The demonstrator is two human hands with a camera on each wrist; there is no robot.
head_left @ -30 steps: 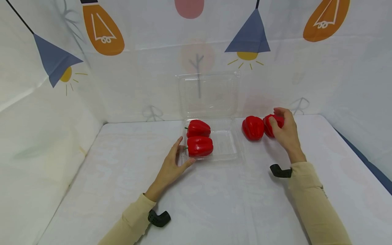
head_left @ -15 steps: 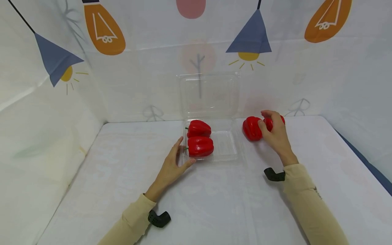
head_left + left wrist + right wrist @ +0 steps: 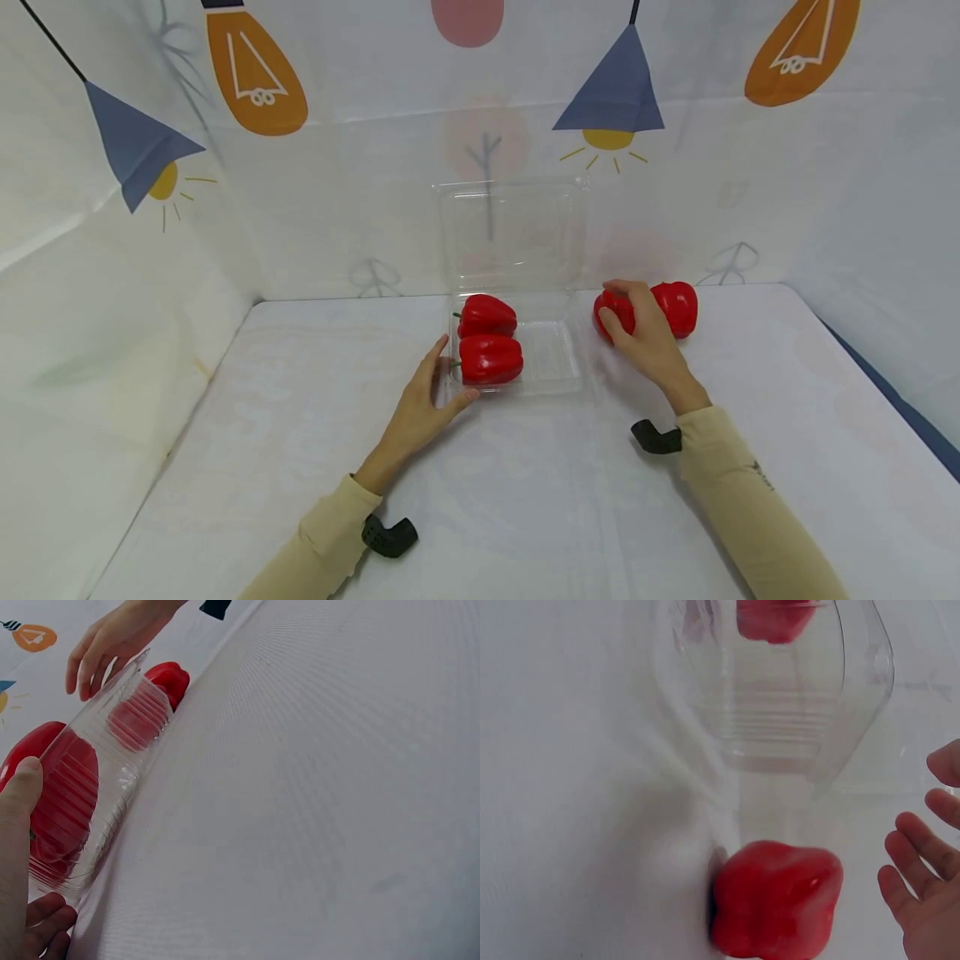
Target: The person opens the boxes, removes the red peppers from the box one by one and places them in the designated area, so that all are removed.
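Observation:
In the head view, a clear plastic clamshell box (image 3: 551,350) lies with its lid (image 3: 517,237) raised. Two red bell peppers, a rear one (image 3: 487,316) and a front one (image 3: 491,360), lie side by side in its left half. My left hand (image 3: 420,412) spans the box's front left corner, thumb and fingers spread and touching it. To the right of the box, my right hand (image 3: 645,342) hovers over a third bell pepper (image 3: 613,310), partly covering it. In the right wrist view its fingers (image 3: 919,855) are apart from the pepper (image 3: 776,900).
Another red bell pepper (image 3: 677,309) sits on the white-covered table (image 3: 525,500), behind and right of my right hand. A white printed cloth wall (image 3: 337,192) rises behind the box. Dark curved pieces (image 3: 390,536) stick out beside both wrists.
My right hand has moved left from the far-right bell pepper, uncovering it, to the pepper nearer the box. The left hand, the box and the peppers have stayed in place.

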